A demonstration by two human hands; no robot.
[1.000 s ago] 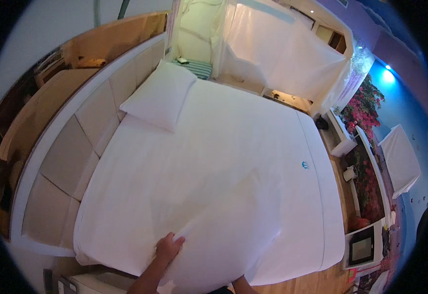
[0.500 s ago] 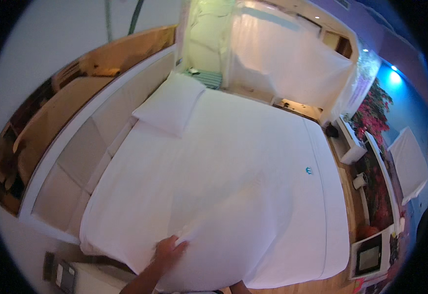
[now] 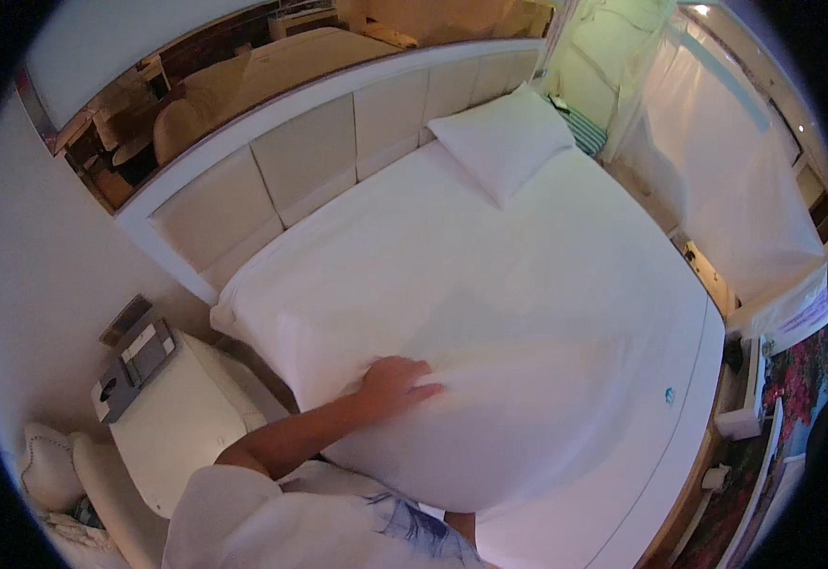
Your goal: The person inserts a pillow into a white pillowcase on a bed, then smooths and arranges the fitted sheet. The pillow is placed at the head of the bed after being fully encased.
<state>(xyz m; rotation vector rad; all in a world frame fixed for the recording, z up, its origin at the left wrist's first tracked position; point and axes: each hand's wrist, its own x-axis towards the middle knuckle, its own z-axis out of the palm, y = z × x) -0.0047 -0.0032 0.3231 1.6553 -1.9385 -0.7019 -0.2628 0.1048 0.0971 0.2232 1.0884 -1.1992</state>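
Note:
In front of me a large, puffy white thing, apparently a pillow [image 3: 471, 446], lies over the near side of the bed [image 3: 527, 266]. My left hand [image 3: 395, 387] rests on its white fabric, fingers stretched to the right and the thumb apart. Some motion blur softens the fingertips. Of my right arm only a bit of forearm [image 3: 461, 524] shows, passing under the white bulk at the lower edge. That bulk hides my right hand. Another white pillow [image 3: 504, 142] lies at the far head end, against the headboard [image 3: 309, 156].
A white bedside cabinet [image 3: 181, 422] stands to my left with a grey box [image 3: 136, 368] on it. Behind it is a cream armchair [image 3: 101, 484]. A mirror [image 3: 272, 71] runs above the headboard. Plastic sheeting [image 3: 717, 161] hangs past the bed, and a white wall shelf [image 3: 741, 417] is at right.
My view has swung left, bringing the cabinet and armchair further in. My left hand appears higher and farther right on the white fabric, with more of my sleeve in sight.

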